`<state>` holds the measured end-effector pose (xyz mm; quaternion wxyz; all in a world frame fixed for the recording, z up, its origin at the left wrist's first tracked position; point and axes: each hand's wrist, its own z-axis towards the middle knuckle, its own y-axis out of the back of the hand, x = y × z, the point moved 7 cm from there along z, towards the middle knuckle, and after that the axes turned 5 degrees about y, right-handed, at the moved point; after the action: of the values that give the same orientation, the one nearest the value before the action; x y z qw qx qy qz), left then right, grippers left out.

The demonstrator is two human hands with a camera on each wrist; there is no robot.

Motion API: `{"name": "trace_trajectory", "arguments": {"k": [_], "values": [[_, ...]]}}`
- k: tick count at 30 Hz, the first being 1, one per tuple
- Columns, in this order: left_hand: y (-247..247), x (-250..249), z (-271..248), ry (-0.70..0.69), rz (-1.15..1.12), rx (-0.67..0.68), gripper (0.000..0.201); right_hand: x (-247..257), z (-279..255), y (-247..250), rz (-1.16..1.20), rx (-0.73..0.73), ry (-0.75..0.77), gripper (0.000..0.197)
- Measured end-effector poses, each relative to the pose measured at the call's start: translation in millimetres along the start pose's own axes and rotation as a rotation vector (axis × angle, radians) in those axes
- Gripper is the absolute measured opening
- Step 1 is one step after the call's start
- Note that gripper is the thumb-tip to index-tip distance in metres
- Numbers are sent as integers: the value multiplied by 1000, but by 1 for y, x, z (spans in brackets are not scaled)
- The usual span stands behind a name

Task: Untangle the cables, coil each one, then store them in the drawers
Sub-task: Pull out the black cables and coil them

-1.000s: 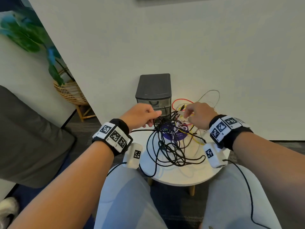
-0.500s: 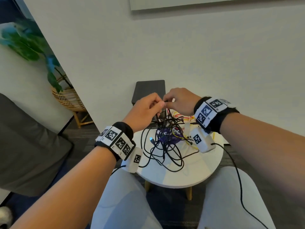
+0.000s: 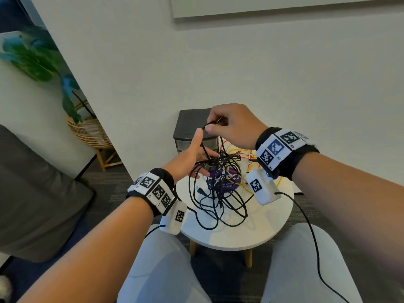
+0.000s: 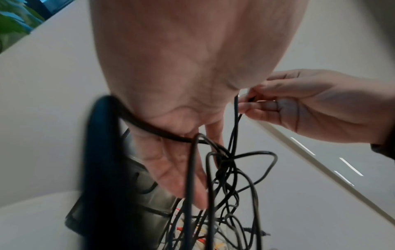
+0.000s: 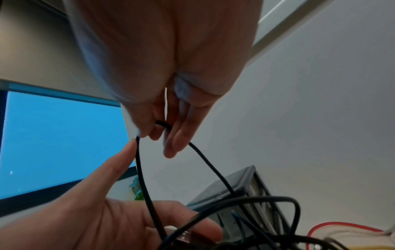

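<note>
Two hands over tangle | right hand fingers pinch black cable loop | left hand fingers spread, holding nothing | table front bare

A drawer unit stands at the back of the counter, against the wall. In front of it and to its right a tangle of cables lies on the counter, partly over a card. The right hand is raised above the tangle, in front of the drawer unit, pinching a loop of cable that runs down into the pile. The left hand is lower and to the left, fingers among the strands. A plant in a basket stands on the floor, far left.
</note>
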<state>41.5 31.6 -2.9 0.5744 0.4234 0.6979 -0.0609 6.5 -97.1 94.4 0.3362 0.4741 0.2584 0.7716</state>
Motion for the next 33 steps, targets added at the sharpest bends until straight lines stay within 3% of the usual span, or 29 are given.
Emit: {"name": "trace_trajectory", "arguments": {"k": [3,7,10,12,16,19,21,23,25,30,33], "values": [[0,3,3,38,14,52,101,1,-1,2,429,-26,-101,21],[-14,7,4,113,260,153,54,20,-2,-2,785,33,-120,35],[-27,8,6,106,259,189,34,19,-6,-8,847,92,-168,21],[-31,8,10,66,260,170,29,7,-13,-12,849,82,-268,8],[-33,12,18,6,364,105,27,-36,-35,-22,751,104,-625,43],[-29,10,19,-22,404,22,31,-62,-49,-18,194,280,-752,36],[-27,7,19,-53,398,-22,27,-71,-57,-18,-79,413,-749,20],[-27,3,18,-78,404,-33,23,-73,-60,-23,-136,472,-693,20],[-28,1,17,-95,444,-39,23,-66,-55,-28,-29,431,-564,25],[-26,3,18,-85,520,-70,32,-33,-34,-19,413,120,-320,27],[-21,7,20,-54,520,-100,34,-15,-31,-9,601,61,-236,26]]}}
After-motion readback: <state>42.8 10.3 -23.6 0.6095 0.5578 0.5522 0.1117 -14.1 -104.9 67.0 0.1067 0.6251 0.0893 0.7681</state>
